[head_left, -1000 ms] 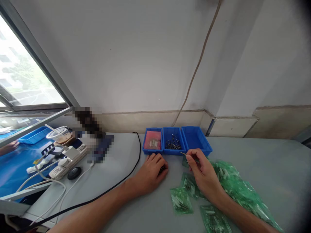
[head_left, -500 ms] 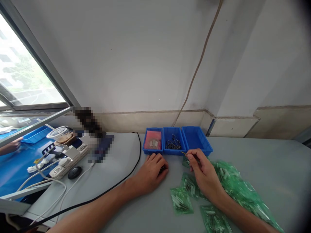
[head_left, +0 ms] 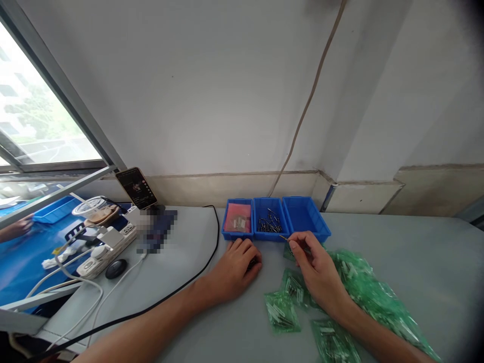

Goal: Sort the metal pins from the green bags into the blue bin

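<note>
My left hand rests on the grey table with its fingers curled round something dark that I cannot make out. Between the thumb and fingertips of my right hand is a thin brass-coloured pin, just in front of the blue bins. The left bin holds a pink packet with small pale pieces. Several dark metal pins lie in the middle bin. The right bin shows a bare bottom. Small green bags of metal parts lie below and beside my right hand.
A large green plastic bag lies right of my right forearm. A black cable crosses the table under my left forearm's side. To the left are a black mouse, a power strip, a phone and another person's hand.
My hands have barely moved; the pin in my right hand has shifted slightly to the left. The other person's hand at the far left has moved slightly.
</note>
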`<state>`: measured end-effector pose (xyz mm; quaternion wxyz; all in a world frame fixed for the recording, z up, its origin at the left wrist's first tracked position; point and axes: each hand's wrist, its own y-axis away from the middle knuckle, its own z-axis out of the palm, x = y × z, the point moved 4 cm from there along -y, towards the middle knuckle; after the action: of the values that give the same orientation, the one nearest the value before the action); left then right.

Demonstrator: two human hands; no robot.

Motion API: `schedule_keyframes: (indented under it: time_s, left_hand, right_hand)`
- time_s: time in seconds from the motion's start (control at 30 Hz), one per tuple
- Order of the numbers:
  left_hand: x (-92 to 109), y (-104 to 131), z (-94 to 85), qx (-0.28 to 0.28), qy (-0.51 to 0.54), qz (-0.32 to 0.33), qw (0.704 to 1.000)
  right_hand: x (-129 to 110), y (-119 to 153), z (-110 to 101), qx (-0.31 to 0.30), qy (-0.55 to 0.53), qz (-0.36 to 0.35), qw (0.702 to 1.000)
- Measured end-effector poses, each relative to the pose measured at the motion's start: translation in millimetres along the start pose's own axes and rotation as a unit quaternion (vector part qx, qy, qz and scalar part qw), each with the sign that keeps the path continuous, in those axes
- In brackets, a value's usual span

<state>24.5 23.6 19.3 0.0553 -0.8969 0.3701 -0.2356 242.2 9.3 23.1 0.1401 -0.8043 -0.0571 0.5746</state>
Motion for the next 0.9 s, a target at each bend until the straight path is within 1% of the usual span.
schedule_keyframes:
  time_s: [0.43, 0.7, 0.9]
  left_hand:
    - [-1.0, 0.2, 0.2, 0.001, -0.008, 0.001, 1.000]
    - [-1.4, -0.1, 0.7, -0.004, -0.007, -0.003, 1.000]
    - [-0.3, 0.2, -0.3, -0.004, -0.006, -0.002, 1.000]
  right_hand:
    - [4.4, -0.6, 0.6, -0.003, -0.012, -0.001, 1.000]
    - [4.5, 1.4, 1.9, -0.015, -0.057, 0.044, 0.997]
    - [5.4, 0.9, 4.3, -0.020, -0.095, 0.059, 0.994]
